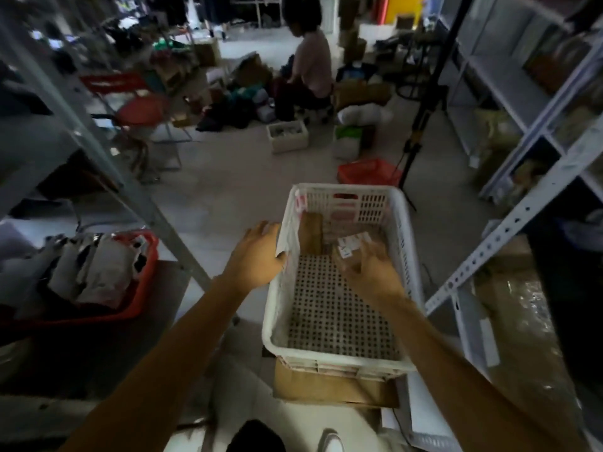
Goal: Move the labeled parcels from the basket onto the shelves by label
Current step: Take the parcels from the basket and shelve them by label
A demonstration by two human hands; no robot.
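My left hand (257, 256) is on the left rim of the white basket (339, 355), fingers spread along the wall and thumb hooked over the edge; more a steadying press than a grip. My right hand (368, 272) is down inside the basket w/ fingers loose and spread, reaching toward the far end; it's motion-blurred, so I can't tell if the fingertips touch anything yet, but nothing is clenched in it.

What's left to move sits at the far end: a brown parcel (311, 233) standing upright against the far-left corner, and a labelled parcel (350, 247) lying just beside it, white label up, right ahead of my right fingers. The rest of the basket floor looks bare, so I'd judge the job is nearly done.

To do this step well, imo: keep the left hand pinning the rim, since the basket sits on a cardboard box (336, 386) and could slide or tip; take the flat parcel first, it's nearest; pinch it by the edges, not over the label, so I can read it on the way up; lighting is dim, so tilt the label to my eyes before choosing; then to the white shelving (522, 210) on my right.
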